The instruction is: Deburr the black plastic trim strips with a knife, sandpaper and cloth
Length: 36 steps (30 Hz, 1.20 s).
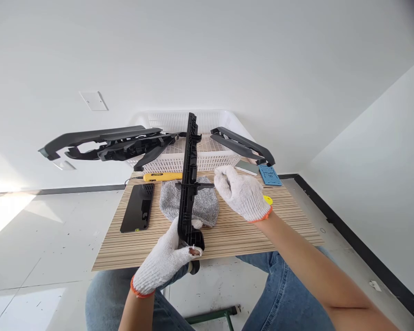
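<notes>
A long black plastic part (189,184) stands nearly upright over the near half of the table. My left hand (169,257), in a white knitted glove with orange trim, is wrapped round its lower end. My right hand (239,191), gloved the same way, is to the right of the part, apart from it. Its fingers are curled together, and whatever is between the fingertips is too small to make out. Behind the part, a grey cloth (207,204) lies on the table.
A white basket (207,162) at the table's (141,248) back holds black parts (124,142) jutting left and more (243,143) on the right. A yellow tool (162,177) and a black phone (137,208) lie left. A blue card (270,175) and grey block (247,167) lie right.
</notes>
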Available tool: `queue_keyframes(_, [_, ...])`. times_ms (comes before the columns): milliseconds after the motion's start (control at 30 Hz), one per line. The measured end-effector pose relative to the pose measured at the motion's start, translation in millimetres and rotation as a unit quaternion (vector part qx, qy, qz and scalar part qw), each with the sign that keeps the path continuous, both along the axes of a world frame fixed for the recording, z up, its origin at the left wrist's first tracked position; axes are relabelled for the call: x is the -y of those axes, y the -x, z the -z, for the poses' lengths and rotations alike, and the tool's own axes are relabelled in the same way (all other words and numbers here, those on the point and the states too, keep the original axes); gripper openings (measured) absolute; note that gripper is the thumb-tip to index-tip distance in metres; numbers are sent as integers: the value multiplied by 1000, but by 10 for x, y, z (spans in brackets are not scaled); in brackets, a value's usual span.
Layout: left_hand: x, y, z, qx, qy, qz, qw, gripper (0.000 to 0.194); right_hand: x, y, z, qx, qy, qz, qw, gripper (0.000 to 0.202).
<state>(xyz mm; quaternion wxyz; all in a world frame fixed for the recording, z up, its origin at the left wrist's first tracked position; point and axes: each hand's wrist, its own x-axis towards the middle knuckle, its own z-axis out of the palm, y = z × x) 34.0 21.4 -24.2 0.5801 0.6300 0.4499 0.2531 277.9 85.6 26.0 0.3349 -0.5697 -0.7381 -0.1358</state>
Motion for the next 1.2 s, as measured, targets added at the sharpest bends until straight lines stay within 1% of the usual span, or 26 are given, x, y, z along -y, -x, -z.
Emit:
queue_keyframes(67, [-1, -1, 2, 6, 5, 0, 1000, 55, 35, 0, 4, -7, -33, -9, 999, 43])
queue_keyframes(133, [-1, -7, -8, 10, 10, -1, 1000, 54, 98, 12, 31, -13, -53, -32, 998, 42])
queue_keyframes(233, [-2, -18, -29, 4, 5, -3, 1000, 53, 207, 53, 134, -4, -65, -56, 996, 39])
queue_keyframes(333, [-4, -28, -40, -4, -8, -8, 1000, 54, 268, 103, 269, 26, -66, -61, 996, 36])
queue_keyframes(433, [-4, -36, -42, -14, -8, -15, 1000, 53, 268, 132, 342, 43, -39, -50, 997, 38])
queue_keyframes(500, [0, -40, -45, -20, -7, -15, 1000, 53, 256, 135, 337, 44, -19, -45, 998, 39])
queue_keyframes(700, [10, -35, -61, -31, -19, -16, 999, 50, 260, 107, 243, 65, 33, -53, 996, 42])
queue_keyframes(800, [9, -32, -66, -31, -20, -16, 999, 47, 270, 109, 232, 75, 61, -44, 994, 45])
queue_keyframes(933, [12, -37, -79, -37, -19, -17, 999, 49, 271, 145, 215, 74, 106, -32, 991, 48])
queue_keyframes(1067, [18, -41, -84, -32, -21, -14, 999, 49, 260, 177, 206, 74, 99, -34, 992, 46])
queue_keyframes(1167, [18, -40, -66, -37, -16, -20, 999, 46, 251, 175, 251, 13, 83, -10, 996, 42])
queue_keyframes(1200, [18, -41, -57, -35, -14, -24, 999, 45, 249, 171, 273, -12, 77, 5, 997, 45])
